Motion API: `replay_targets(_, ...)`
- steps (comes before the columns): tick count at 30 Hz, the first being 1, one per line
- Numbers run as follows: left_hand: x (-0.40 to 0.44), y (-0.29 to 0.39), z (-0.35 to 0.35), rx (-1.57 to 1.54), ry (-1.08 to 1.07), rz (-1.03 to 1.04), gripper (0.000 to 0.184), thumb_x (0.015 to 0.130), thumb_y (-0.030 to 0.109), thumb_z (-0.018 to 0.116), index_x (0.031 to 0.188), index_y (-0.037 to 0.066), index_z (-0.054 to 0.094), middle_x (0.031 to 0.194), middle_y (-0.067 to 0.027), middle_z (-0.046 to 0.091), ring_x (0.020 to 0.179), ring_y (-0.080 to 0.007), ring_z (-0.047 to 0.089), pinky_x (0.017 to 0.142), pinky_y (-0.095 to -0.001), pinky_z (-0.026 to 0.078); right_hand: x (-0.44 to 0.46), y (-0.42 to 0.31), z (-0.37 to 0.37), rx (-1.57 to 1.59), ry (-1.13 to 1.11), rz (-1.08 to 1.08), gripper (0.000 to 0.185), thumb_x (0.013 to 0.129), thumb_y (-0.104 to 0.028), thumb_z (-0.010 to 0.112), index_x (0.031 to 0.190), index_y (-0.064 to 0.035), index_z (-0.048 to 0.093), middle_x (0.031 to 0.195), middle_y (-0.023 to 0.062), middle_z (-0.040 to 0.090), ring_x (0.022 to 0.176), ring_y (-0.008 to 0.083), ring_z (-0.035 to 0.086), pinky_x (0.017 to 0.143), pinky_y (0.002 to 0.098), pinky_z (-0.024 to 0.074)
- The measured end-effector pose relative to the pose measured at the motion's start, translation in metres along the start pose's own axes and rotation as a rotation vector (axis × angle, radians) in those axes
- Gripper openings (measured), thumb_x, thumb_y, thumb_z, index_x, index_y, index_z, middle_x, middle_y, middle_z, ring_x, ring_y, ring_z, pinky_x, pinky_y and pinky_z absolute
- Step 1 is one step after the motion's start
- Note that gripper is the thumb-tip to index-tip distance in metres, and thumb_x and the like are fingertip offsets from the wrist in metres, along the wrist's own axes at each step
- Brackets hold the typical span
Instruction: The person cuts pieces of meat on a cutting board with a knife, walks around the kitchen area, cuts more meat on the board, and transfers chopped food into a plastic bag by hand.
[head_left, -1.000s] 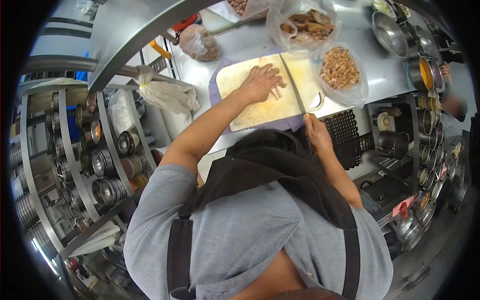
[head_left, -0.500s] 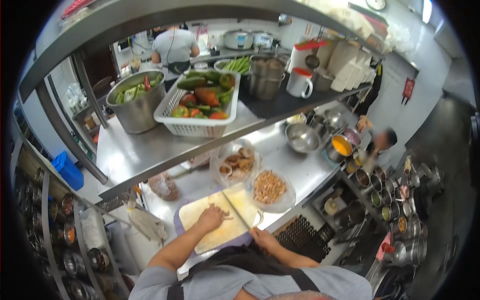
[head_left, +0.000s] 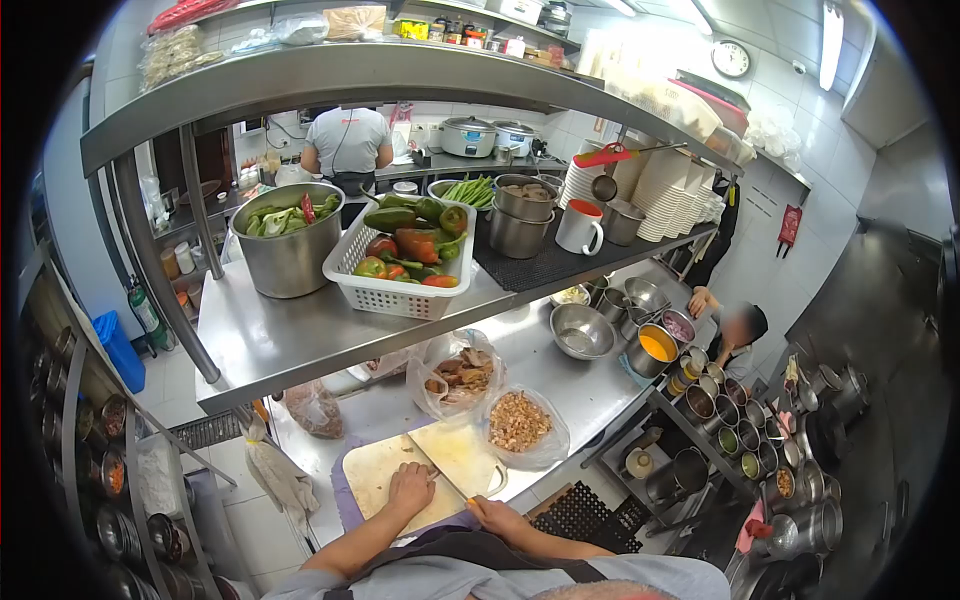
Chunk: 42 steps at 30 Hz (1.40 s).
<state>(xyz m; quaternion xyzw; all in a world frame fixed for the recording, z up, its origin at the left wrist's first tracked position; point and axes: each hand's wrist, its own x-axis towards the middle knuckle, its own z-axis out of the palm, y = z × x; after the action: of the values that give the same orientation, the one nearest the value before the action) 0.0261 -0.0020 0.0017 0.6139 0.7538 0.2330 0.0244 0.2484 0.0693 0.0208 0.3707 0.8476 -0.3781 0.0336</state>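
A light cutting board (head_left: 372, 466) lies on a purple cloth (head_left: 350, 512) at the front of the steel counter. My right hand (head_left: 498, 520) is closed round the handle of a kitchen knife (head_left: 438, 468), whose blade points away from me across the board. My left hand (head_left: 410, 487) rests on the board just left of the blade, its fingers curled together over something small and brownish that they mostly hide. Beyond the board stand a plastic bag of brown meat pieces (head_left: 465, 380) and a bag of chopped meat (head_left: 520, 422).
Overhead, a steel shelf (head_left: 270, 345) carries a white basket of peppers (head_left: 400, 285), a large pot (head_left: 290, 250) and a mug (head_left: 580, 228). A metal bowl (head_left: 583, 332) sits to the right, near a co-worker (head_left: 738, 335). Another person (head_left: 348, 145) stands at the back.
The camera view has tilted upward, so the board and hands sit lower in the picture. My left fingers have drawn together. The knife stays in my right hand, across the board.
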Motion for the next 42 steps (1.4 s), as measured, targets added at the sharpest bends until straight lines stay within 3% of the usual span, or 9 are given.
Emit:
replay_targets(8,0.0,-0.005,0.0,-0.008,0.034,-0.028,0.02,0.079,0.021,0.064,0.093,0.006,0.064,0.095,-0.0116,0.062,0.094,-0.0292,0.057,0.079,-0.0428,0.049,0.0,0.002,-0.012,-0.014,0.029,0.034,0.044,0.1,-0.047,0.037,0.116,-0.0092,0.055,0.096,0.0284,0.065,0.094,0.0461,0.061,0.082,0.0525,0.0472)
replay_targets(12,0.004,-0.017,0.009,0.044,-0.031,-0.041,0.028,0.082,0.028,0.061,0.098,0.006,0.065,0.1,-0.0128,0.063,0.097,-0.029,0.058,0.082,-0.0423,0.049,0.002,0.0,-0.011,-0.022,-0.044,0.117,0.05,0.099,-0.049,0.037,0.122,-0.0082,0.054,0.106,0.0311,0.062,0.103,0.0477,0.058,0.09,0.0536,0.0447)
replay_targets(15,0.002,-0.017,0.007,0.118,-0.138,-0.016,0.04,0.081,0.038,0.066,0.107,0.008,0.065,0.107,-0.012,0.062,0.102,-0.0286,0.057,0.088,-0.0427,0.048,0.001,-0.001,-0.005,-0.111,-0.025,0.104,0.051,0.099,-0.05,0.037,0.121,-0.0068,0.054,0.102,0.0315,0.063,0.098,0.0485,0.06,0.085,0.0564,0.0465)
replay_targets(18,-0.002,-0.013,-0.006,0.084,-0.153,-0.018,0.044,0.078,0.034,0.067,0.114,0.009,0.061,0.109,-0.0127,0.057,0.104,-0.0307,0.053,0.084,-0.0452,0.047,0.002,0.007,0.001,-0.148,0.028,-0.001,0.045,0.1,-0.043,0.04,0.114,-0.0035,0.056,0.097,0.032,0.062,0.094,0.0491,0.06,0.081,0.0566,0.0474)
replay_targets(20,-0.008,-0.019,0.001,0.044,-0.065,-0.023,0.042,0.078,0.03,0.068,0.112,0.008,0.06,0.11,-0.0145,0.056,0.104,-0.0319,0.053,0.085,-0.0459,0.047,0.003,0.007,-0.004,-0.076,-0.019,0.003,0.05,0.1,-0.048,0.034,0.118,-0.0053,0.054,0.102,0.0319,0.062,0.102,0.0484,0.058,0.089,0.0556,0.0449)
replay_targets(24,-0.011,-0.021,0.005,-0.058,0.075,-0.03,0.029,0.077,0.021,0.068,0.103,0.007,0.063,0.105,-0.0112,0.059,0.1,-0.0306,0.055,0.084,-0.042,0.047,0.002,0.001,-0.017,-0.013,0.024,0.014,0.044,0.1,-0.043,0.041,0.117,-0.0057,0.056,0.094,0.0319,0.063,0.095,0.0491,0.059,0.081,0.0556,0.0462)
replay_targets(28,-0.011,-0.018,0.0,-0.075,0.067,-0.04,0.029,0.076,0.021,0.069,0.102,0.007,0.064,0.105,-0.0088,0.06,0.099,-0.0291,0.055,0.082,-0.0416,0.047,0.003,-0.012,-0.028,0.022,0.026,-0.032,0.037,0.1,-0.037,0.045,0.115,-0.0061,0.057,0.088,0.0297,0.064,0.089,0.0476,0.061,0.074,0.0529,0.0472)
replay_targets(35,-0.005,-0.016,0.004,-0.104,0.11,-0.115,0.03,0.076,0.024,0.071,0.099,0.006,0.064,0.096,-0.0105,0.062,0.094,-0.0291,0.057,0.078,-0.0419,0.046,0.006,-0.014,-0.022,0.033,-0.015,-0.056,0.035,0.1,-0.036,0.045,0.113,-0.006,0.058,0.086,0.0287,0.064,0.087,0.0471,0.061,0.072,0.0532,0.0469)
replay_targets(42,0.018,-0.041,0.001,-0.133,0.139,-0.204,0.025,0.077,0.016,0.066,0.098,0.001,0.066,0.099,-0.0157,0.065,0.095,-0.0328,0.058,0.086,-0.0422,0.046,0.01,-0.018,-0.034,0.192,-0.047,0.154,0.035,0.1,-0.036,0.046,0.11,-0.0051,0.059,0.075,0.0256,0.063,0.078,0.0464,0.061,0.067,0.0489,0.0459)
